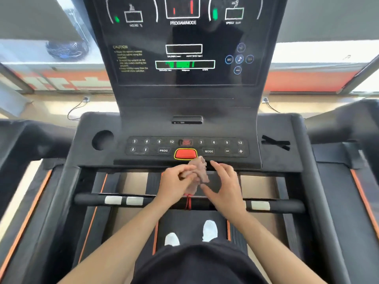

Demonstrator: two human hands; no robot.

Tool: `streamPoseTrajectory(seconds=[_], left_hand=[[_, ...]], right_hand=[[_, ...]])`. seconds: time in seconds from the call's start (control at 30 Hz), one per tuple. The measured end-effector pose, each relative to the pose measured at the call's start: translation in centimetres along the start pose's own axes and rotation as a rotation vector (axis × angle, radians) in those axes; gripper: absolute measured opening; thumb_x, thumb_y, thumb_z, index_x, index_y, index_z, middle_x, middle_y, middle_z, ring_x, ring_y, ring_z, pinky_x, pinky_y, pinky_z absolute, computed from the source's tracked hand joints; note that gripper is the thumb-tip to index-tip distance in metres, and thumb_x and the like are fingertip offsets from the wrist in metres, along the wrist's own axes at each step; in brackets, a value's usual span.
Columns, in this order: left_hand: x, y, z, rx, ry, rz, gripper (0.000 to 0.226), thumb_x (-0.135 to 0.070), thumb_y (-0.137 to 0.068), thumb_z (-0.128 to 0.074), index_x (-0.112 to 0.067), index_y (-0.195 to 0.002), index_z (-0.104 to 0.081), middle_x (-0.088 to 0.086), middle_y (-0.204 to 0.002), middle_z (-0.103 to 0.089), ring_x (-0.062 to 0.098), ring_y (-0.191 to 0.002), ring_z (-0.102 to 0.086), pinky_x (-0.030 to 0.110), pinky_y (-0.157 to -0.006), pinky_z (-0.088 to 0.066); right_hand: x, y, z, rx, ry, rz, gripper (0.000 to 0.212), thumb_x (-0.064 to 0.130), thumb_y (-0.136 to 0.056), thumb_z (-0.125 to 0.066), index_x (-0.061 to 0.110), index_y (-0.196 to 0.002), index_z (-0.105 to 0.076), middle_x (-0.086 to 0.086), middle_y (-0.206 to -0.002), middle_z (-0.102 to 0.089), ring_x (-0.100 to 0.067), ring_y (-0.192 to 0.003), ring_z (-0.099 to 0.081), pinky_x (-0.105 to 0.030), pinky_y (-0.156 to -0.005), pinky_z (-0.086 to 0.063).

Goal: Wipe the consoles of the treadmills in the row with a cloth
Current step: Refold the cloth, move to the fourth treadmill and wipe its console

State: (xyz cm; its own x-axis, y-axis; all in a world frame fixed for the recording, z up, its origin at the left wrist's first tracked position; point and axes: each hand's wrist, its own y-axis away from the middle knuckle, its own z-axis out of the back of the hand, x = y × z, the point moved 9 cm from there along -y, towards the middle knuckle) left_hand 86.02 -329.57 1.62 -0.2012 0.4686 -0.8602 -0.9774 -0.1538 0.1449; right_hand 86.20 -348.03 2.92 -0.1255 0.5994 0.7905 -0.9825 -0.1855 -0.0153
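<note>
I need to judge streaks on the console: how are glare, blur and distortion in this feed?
Head view: the glossy display panel carries a dark reflection, its caution text soft; windows are overexposed; the wide lens bows the side rails; the cloth in the left hand looks blurred; keypad labels read clearly.

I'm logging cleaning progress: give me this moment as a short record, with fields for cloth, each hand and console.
cloth: brownish, bunched, just below the red stop button
left hand: grips the cloth
right hand: open, fingers spread beside the cloth
console: display lit; button panel beyond the hands
wiping: cloth at console's front edge; contact unclear
</note>
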Motion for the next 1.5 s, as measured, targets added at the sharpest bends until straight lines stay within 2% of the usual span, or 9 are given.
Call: streamPoseTrajectory(seconds=[0.13,0.23,0.4,0.5,0.67,0.83,1.03,1.33,1.5], left_hand=[[2.3,1.3,1.8,0.058,0.520,0.148,0.027,-0.022,-0.099,-0.060,-0.016,-0.122,-0.074,0.000,-0.121,-0.076,0.018,-0.117,-0.069,0.039,-0.098,-0.055],[4.2,2.1,3.9,0.012,0.751,0.227,0.023,-0.012,-0.104,-0.054,-0.019,-0.117,-0.073,0.009,-0.116,-0.076,0.029,-0.105,-0.070,0.044,-0.086,-0.053],[6.1,2.9,8.3,-0.057,0.576,0.128,0.013,-0.022,-0.095,-0.072,-0.030,-0.104,-0.075,-0.002,-0.107,-0.078,0.012,-0.098,-0.072,0.037,-0.091,-0.055],[7.2,3.0,8.9,0.074,0.544,0.119,0.019,-0.043,-0.091,-0.073,-0.037,-0.109,-0.073,-0.003,-0.129,-0.069,0.013,-0.117,-0.067,0.042,-0.099,-0.056],[7.7,3.2,8.8,0.164,0.646,0.114,0.022,-0.014,-0.091,-0.074,-0.015,-0.111,-0.065,0.013,-0.110,-0.074,0.020,-0.092,-0.069,0.038,-0.080,-0.061],[8.6,2.7,10.4,-0.011,0.445,0.068,0.024,-0.035,-0.076,-0.078,-0.035,-0.098,-0.067,-0.001,-0.102,-0.075,0.021,-0.097,-0.070,0.049,-0.090,-0.058],[7.6,2.6,9.8,-0.060,0.422,0.083,0.021,-0.034,-0.081,-0.076,-0.033,-0.099,-0.067,-0.003,-0.101,-0.075,0.024,-0.097,-0.071,0.058,-0.090,-0.057],[5.7,4.2,8.6,-0.156,0.361,0.169,0.022,-0.039,-0.078,-0.075,-0.043,-0.097,-0.065,-0.010,-0.101,-0.074,0.013,-0.096,-0.070,0.048,-0.091,-0.059],[4.3,5.2,8.0,-0.193,0.339,0.161,0.028,-0.035,-0.083,-0.077,-0.026,-0.107,-0.066,-0.004,-0.102,-0.075,0.018,-0.095,-0.071,0.039,-0.082,-0.060]], right_hand=[[4.9,-0.2,-4.6,0.177,-0.162,0.037,0.073,0.008,-0.084,-0.077,0.030,-0.148,-0.051,0.008,-0.129,-0.057,0.006,-0.119,-0.052,-0.014,-0.100,-0.043],[6.8,-0.7,-6.6,0.163,-0.156,0.016,0.068,0.001,-0.082,-0.076,0.027,-0.142,-0.058,0.006,-0.120,-0.062,0.002,-0.112,-0.057,-0.014,-0.093,-0.046],[9.2,-1.4,-9.2,0.190,-0.145,-0.028,0.031,0.004,-0.086,-0.073,0.028,-0.106,-0.074,0.007,-0.087,-0.070,-0.001,-0.072,-0.057,-0.011,-0.069,-0.041],[10.0,-1.5,-10.6,0.229,-0.120,-0.044,0.022,0.005,-0.086,-0.073,0.020,-0.101,-0.077,0.006,-0.089,-0.073,-0.004,-0.078,-0.062,-0.014,-0.071,-0.044],[9.8,-1.6,-11.7,0.183,-0.039,-0.008,0.019,0.018,-0.081,-0.077,0.021,-0.100,-0.079,0.004,-0.095,-0.062,-0.011,-0.093,-0.062,-0.022,-0.082,-0.048],[9.5,-1.9,-10.0,0.059,0.287,0.121,0.044,0.036,-0.083,-0.070,0.017,-0.124,-0.069,0.006,-0.125,-0.063,-0.018,-0.112,-0.056,-0.031,-0.099,-0.048],[7.1,-3.0,-7.2,0.019,0.707,0.167,0.067,0.046,-0.085,-0.055,0.009,-0.141,-0.056,-0.007,-0.146,-0.056,-0.029,-0.134,-0.049,-0.044,-0.111,-0.042],[6.5,-4.1,-7.0,0.182,0.693,0.277,0.072,0.052,-0.083,-0.058,0.012,-0.143,-0.054,-0.004,-0.148,-0.053,-0.025,-0.139,-0.045,-0.046,-0.120,-0.029],[5.9,-2.2,-5.6,0.266,0.419,0.233,0.077,0.045,-0.085,-0.070,0.016,-0.152,-0.045,0.002,-0.161,-0.039,-0.020,-0.148,-0.031,-0.042,-0.119,-0.025]])
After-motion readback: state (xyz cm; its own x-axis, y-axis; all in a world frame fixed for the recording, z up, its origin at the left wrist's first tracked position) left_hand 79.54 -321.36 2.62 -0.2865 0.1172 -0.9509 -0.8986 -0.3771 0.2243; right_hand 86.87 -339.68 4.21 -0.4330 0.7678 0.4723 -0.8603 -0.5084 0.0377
